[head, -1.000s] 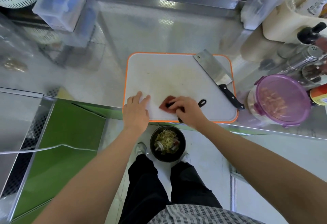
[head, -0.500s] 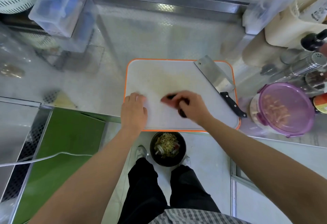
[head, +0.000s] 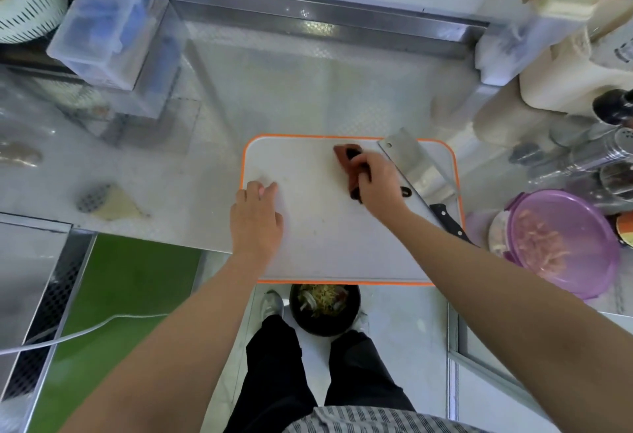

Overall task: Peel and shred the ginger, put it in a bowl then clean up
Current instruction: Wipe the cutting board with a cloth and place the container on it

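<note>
Head view: scrubbing down the cutting board

At the left, the left hand is lying flat on the near-left part of the cutting board. Its fingers are relaxed and straight, pressing down rather than gripping. This looks like the clean-up stage, so that palm is doing the job of pinning the board against sliding. It is worth leaning weight through it while the other arm is stroking.

Toward the board's far middle, the reddish scrubber is sitting pad-down on the white surface. The right hand is wrapping curled fingers round its dark handle. The pad is poking out just beyond the fingertips, and the handle's looped end is showing behind the palm.

Just right of that hand, the cleaver is lying across the board's corner, blade toward the knuckles. Strokes are best running away from that edge, or the cleaver lifted off first.

No ginger is showing on the board. Something pale is sitting inside the purple-lidded container at the far right, but I cannot tell what it is.
</note>
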Motion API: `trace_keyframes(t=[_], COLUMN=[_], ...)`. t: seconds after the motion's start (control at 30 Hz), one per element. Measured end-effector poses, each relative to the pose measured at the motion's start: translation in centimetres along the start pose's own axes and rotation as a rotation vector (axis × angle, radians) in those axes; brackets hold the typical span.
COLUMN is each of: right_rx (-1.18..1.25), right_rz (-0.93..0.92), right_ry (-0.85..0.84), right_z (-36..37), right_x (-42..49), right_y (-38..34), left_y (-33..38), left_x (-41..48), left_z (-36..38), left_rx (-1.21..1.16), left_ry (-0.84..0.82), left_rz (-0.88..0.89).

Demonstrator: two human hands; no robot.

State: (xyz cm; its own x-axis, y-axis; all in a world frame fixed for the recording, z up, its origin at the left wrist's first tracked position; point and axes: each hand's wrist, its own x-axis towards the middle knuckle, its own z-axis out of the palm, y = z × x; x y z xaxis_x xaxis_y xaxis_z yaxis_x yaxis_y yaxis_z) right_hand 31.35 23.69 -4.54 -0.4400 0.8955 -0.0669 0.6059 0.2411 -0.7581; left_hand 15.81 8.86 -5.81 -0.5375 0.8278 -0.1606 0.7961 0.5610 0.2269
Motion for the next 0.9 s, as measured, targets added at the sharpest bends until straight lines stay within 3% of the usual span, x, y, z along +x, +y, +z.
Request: trace_keyframes(t=[0.07,0.13,0.3,0.5,0.67,0.73,0.8,0.9], right_rx=[-0.298,-0.398,-0.200,-0.077,0.050,0.023,-0.021,0.023], right_rz=[-0.082,-0.101,-0.023,-0.296,-0.271,-0.370,-0.309,-0.321], right_ry=[-0.121,-0.170,0.031,-0.324,-0.155,-0.281,-0.404,-0.268], right_z=[1.8,2.0,0.8,3.5,2.1,2.9,3.1,3.9], right_x=[-1.0,-0.2,5.6,1.9,4.2,3.8,3.3,4.2], right_y=[1.3,2.1,1.0,-0.9,-1.4,-1.9,-2.7,-3.3], left_y=[0.0,-0.1,-0.2,0.0,-0.6,-0.9,-1.3,-2.3], left_x=[0.3,0.8,0.9,1.0,0.9,0.9,0.9,0.6], left_z=[-0.2,-0.3,-0.3,-0.3,-0.2,-0.4,-0.6,-0.7], left_rx=[-0.019,-0.023,0.000,0.017,-0.122,-0.211,-0.257,-0.188], left_ry=[-0.009,-0.013,-0.028,-0.038,0.014,0.054,0.085,0.084], left_rz=[-0.007,-0.017,-0.069,-0.088,-0.079,-0.112,-0.139,-0.131])
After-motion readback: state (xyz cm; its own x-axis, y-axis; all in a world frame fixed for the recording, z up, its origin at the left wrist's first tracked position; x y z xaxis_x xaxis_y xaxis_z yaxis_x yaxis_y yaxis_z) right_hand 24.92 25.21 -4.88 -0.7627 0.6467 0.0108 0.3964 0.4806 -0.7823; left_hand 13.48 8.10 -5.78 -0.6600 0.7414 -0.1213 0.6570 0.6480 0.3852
